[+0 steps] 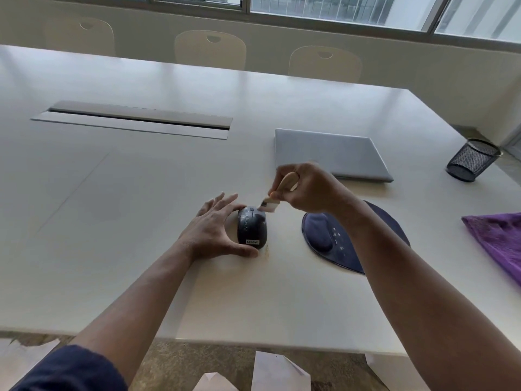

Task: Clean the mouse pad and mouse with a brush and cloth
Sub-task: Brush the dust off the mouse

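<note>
While the left hand (pixel 217 232) steadies the mouse (pixel 251 228) between spread fingers, the right hand (pixel 307 187), closed on the brush (pixel 277 197), apparently sweeps its front; the mouse pad (pixel 352 235) lies beyond the right wrist, probably next.

Single head-worn wide-angle view, forward and down, close over the white table (pixel 141 193).

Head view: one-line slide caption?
Left hand steadies black computer mouse while right hand sweeps it with wooden-handled brush.
</note>
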`<state>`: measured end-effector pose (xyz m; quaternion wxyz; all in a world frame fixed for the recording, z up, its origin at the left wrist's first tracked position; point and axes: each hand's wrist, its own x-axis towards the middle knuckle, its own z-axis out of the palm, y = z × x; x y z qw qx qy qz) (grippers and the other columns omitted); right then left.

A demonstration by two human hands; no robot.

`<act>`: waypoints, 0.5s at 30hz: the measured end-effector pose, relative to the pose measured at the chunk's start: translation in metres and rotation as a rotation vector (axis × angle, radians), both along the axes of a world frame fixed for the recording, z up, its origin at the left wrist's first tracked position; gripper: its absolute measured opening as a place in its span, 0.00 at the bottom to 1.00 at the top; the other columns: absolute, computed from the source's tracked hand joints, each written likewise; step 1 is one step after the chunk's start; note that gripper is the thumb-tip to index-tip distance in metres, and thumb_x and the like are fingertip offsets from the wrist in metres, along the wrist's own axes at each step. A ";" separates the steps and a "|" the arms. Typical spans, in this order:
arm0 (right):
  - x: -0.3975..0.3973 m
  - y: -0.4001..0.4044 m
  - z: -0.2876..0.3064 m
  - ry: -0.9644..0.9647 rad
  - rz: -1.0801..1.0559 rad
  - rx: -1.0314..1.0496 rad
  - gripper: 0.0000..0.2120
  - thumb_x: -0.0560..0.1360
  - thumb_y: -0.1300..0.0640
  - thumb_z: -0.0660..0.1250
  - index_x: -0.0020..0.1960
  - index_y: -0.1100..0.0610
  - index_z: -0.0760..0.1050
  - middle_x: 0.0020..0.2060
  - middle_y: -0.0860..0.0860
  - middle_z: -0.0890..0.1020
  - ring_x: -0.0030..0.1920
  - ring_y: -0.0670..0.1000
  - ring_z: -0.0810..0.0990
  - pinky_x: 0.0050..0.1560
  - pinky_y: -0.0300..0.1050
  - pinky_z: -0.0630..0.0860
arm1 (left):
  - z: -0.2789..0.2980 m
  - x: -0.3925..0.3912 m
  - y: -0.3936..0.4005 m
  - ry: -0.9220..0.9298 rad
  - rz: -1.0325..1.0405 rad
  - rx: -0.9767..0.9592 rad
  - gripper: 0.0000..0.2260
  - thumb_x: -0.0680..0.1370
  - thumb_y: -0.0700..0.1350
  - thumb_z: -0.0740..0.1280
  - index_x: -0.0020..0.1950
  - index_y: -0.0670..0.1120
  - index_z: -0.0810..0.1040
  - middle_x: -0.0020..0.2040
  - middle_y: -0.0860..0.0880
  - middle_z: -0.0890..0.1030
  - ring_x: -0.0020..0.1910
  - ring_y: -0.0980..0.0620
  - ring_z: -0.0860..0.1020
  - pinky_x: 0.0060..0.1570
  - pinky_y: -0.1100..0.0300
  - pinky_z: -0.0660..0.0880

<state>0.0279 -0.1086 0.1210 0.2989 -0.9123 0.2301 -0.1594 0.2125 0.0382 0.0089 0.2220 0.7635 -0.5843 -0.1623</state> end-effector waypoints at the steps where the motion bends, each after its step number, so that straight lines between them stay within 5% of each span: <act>1: -0.001 0.002 0.000 0.040 0.029 0.017 0.05 0.69 0.61 0.77 0.39 0.53 0.82 0.35 0.50 0.86 0.35 0.49 0.83 0.38 0.43 0.79 | 0.000 0.000 0.000 0.001 0.005 -0.004 0.51 0.52 0.81 0.68 0.73 0.65 0.62 0.78 0.63 0.54 0.77 0.63 0.43 0.74 0.59 0.43; 8: -0.006 0.004 0.019 0.223 0.209 0.180 0.06 0.68 0.59 0.79 0.41 0.53 0.83 0.35 0.48 0.86 0.35 0.42 0.81 0.40 0.37 0.79 | -0.003 0.000 0.001 0.004 0.022 -0.022 0.51 0.52 0.81 0.69 0.72 0.65 0.62 0.77 0.65 0.55 0.76 0.64 0.43 0.73 0.60 0.45; 15: 0.006 -0.009 0.003 0.012 0.027 0.133 0.05 0.68 0.64 0.77 0.39 0.57 0.82 0.31 0.48 0.84 0.31 0.43 0.78 0.35 0.38 0.76 | -0.002 0.001 0.001 -0.003 0.008 -0.006 0.52 0.52 0.81 0.68 0.73 0.64 0.62 0.78 0.63 0.54 0.77 0.63 0.43 0.75 0.57 0.44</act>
